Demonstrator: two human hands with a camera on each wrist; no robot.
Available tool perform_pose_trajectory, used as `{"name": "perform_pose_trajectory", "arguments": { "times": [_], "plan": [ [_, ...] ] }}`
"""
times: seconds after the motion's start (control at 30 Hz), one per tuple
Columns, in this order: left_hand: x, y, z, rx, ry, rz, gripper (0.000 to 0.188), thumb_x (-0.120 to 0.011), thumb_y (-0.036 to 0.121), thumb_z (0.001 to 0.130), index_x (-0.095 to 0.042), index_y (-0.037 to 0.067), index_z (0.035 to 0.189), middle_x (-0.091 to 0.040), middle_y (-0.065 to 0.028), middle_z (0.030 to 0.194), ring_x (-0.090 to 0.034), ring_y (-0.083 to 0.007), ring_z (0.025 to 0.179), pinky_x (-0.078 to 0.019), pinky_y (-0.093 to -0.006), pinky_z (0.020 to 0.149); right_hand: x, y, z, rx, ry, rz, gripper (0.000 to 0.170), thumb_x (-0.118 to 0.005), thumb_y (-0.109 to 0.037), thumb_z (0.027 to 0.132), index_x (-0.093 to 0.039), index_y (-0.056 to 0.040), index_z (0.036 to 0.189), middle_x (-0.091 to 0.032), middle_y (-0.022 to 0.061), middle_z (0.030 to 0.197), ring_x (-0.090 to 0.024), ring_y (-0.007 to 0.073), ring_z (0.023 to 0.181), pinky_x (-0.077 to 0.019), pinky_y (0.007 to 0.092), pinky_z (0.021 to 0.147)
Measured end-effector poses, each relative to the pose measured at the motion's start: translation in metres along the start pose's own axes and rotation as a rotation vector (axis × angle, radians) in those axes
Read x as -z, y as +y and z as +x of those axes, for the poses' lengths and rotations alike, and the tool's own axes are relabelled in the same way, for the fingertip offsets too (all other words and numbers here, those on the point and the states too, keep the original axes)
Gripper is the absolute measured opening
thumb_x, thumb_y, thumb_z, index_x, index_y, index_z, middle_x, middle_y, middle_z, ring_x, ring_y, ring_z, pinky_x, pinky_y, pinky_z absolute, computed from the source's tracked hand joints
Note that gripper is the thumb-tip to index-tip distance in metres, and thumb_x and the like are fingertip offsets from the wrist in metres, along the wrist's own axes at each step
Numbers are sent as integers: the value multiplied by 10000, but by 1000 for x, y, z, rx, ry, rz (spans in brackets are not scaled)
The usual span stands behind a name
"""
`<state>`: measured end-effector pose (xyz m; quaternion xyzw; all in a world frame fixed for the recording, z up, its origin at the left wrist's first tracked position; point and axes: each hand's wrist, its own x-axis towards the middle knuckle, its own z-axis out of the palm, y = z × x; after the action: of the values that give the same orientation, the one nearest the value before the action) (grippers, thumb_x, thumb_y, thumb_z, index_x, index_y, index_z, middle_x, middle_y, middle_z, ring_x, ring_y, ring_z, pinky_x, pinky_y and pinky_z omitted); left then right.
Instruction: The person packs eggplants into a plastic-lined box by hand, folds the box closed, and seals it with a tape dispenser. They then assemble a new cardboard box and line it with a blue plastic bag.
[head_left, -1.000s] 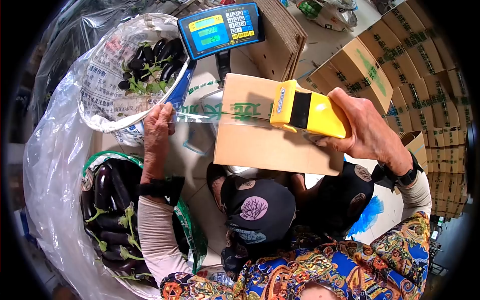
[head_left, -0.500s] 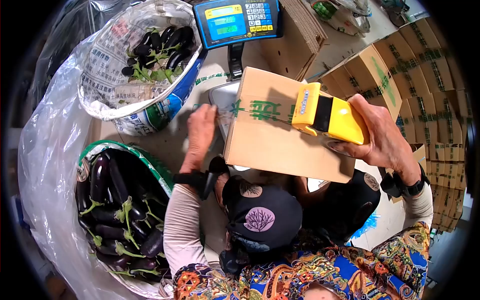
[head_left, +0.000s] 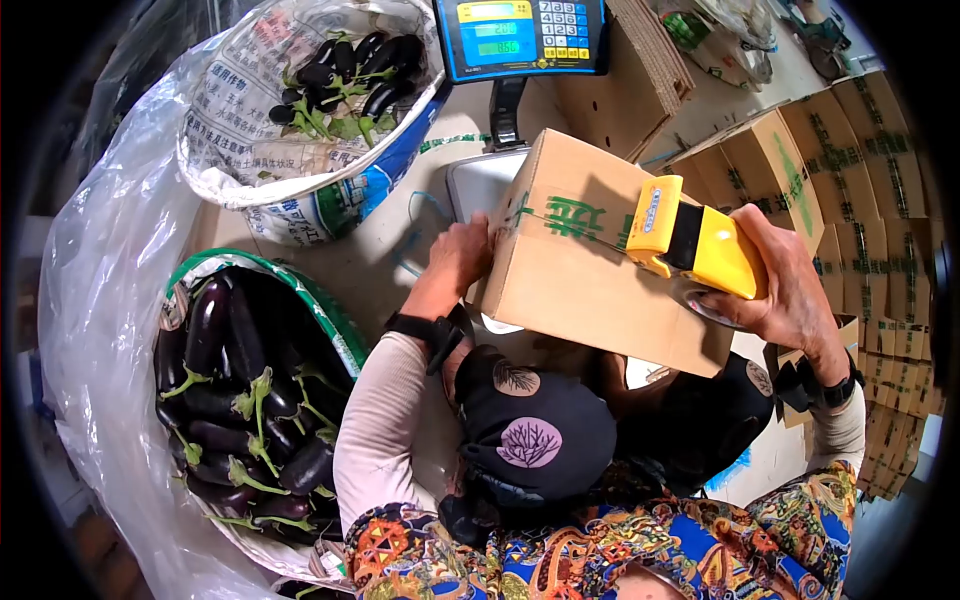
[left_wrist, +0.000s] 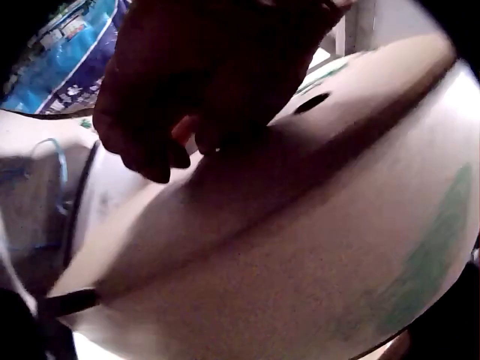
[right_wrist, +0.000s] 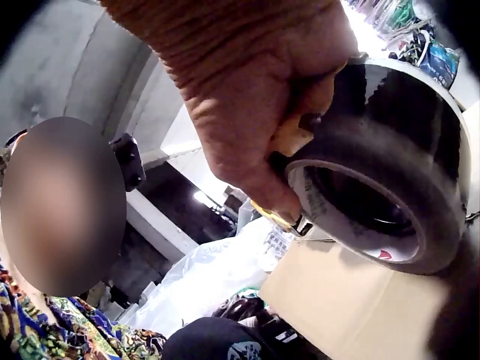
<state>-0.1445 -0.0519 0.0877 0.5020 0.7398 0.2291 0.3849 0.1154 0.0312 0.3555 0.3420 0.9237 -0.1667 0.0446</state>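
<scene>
My right hand [head_left: 785, 285] grips a yellow tape dispenser [head_left: 722, 255], which rests on top of a closed cardboard box [head_left: 580, 290]. In the right wrist view the roll of packing tape [right_wrist: 442, 195] sits in the dispenser under my curled fingers. Tape runs over green lettering along the box's middle seam. At the box's left edge is my left hand [head_left: 458, 258], its fingertips right against the side panel. The left wrist view shows that hand [left_wrist: 202, 82] dark in shadow near a round hole in the panel; I cannot tell whether it pinches the tape end.
Behind the box stands a weighing scale [head_left: 520, 40] with its metal platform [head_left: 468, 185] partly covered. Two bags of eggplants [head_left: 235, 400] are on the left, beside plastic sheeting [head_left: 110, 300]. Stacked cartons [head_left: 860, 230] line the right; flat cardboard [head_left: 640, 90] leans behind.
My left hand has moved right, from holding the tape stretched out beside the box to its left edge. The dispenser stays on the box top in my right hand. The scale's digits have changed.
</scene>
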Motion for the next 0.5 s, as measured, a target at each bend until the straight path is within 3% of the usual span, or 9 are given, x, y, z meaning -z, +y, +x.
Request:
{"name": "perform_pose_trajectory", "arguments": {
  "times": [0.07, 0.13, 0.23, 0.3, 0.4, 0.43, 0.5],
  "plan": [
    [-33, -36, 21, 3, -59, -62, 297, -421, 278, 971, -553, 69, 1137, -640, -312, 979, -594, -510, 981, -468, -563, 841, -1, 4, 1, 32, 24, 9, 539, -668, -439, 682, -502, -48, 1014, -591, 156, 761, -637, 314, 693, -516, 396, 669],
    [-73, -92, 53, -320, 54, 51, 314, -438, 280, 963, -572, 82, 1167, -633, -287, 1039, -598, -474, 983, -488, -510, 851, -4, 5, -3, 23, 25, 17, 539, -670, -424, 672, -503, -48, 1020, -591, 159, 760, -634, 313, 690, -516, 394, 668],
    [-2, -15, 37, -260, 240, -424, 319, -422, 261, 986, -575, 49, 1169, -630, -263, 1002, -573, -473, 964, -477, -480, 849, -3, -1, 3, -3, 25, 30, 544, -675, -379, 628, -506, -46, 1023, -588, 168, 760, -625, 316, 681, -511, 390, 660],
    [-36, -20, 49, -469, 188, -697, 350, -397, 266, 995, -560, 24, 1188, -637, -254, 994, -576, -469, 972, -468, -477, 858, -1, -3, 5, -18, -8, 23, 549, -675, -366, 611, -507, -42, 1020, -584, 170, 761, -622, 320, 686, -510, 390, 663],
    [-59, -46, 63, -436, 101, -870, 421, -328, 308, 1031, -576, 12, 1200, -654, -221, 970, -604, -435, 933, -462, -472, 875, -2, 1, 6, 36, 24, 40, 503, -712, -327, 627, -496, -38, 978, -565, 171, 741, -613, 327, 680, -499, 392, 658],
    [-67, -67, 75, -301, 18, -937, 439, -314, 321, 1036, -584, 15, 1198, -656, -216, 967, -608, -423, 926, -461, -467, 880, -3, 2, 4, 49, 43, 23, 493, -722, -320, 635, -492, -40, 969, -561, 173, 735, -612, 329, 676, -496, 394, 654],
    [-29, -36, 52, -88, -188, -1120, 436, -361, 340, 1035, -544, 26, 1277, -608, -172, 1136, -598, -320, 1035, -476, -391, 921, -3, 1, 2, 103, 73, 11, 466, -753, -290, 659, -484, -36, 943, -557, 183, 726, -610, 339, 665, -497, 394, 654]
  ]
}}
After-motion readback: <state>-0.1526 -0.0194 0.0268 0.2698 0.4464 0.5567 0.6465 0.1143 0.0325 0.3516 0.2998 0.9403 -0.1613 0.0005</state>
